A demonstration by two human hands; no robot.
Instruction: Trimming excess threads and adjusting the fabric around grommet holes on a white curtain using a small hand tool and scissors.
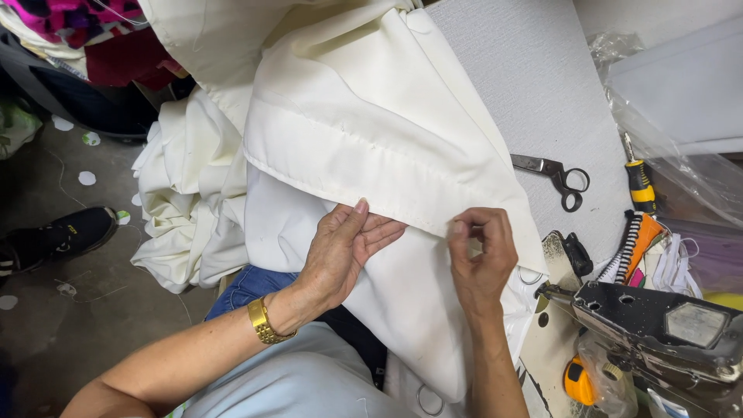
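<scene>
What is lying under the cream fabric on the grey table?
The cream fabric covers much of the grey table. Metal rings peek out at its edge. Whatever else lies beneath is hidden.

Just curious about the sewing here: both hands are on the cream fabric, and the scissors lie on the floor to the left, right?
Not quite. The scissors lie on the grey table to the right, not on the floor. The head view shows the left hand and the right hand on the cream fabric.
</scene>
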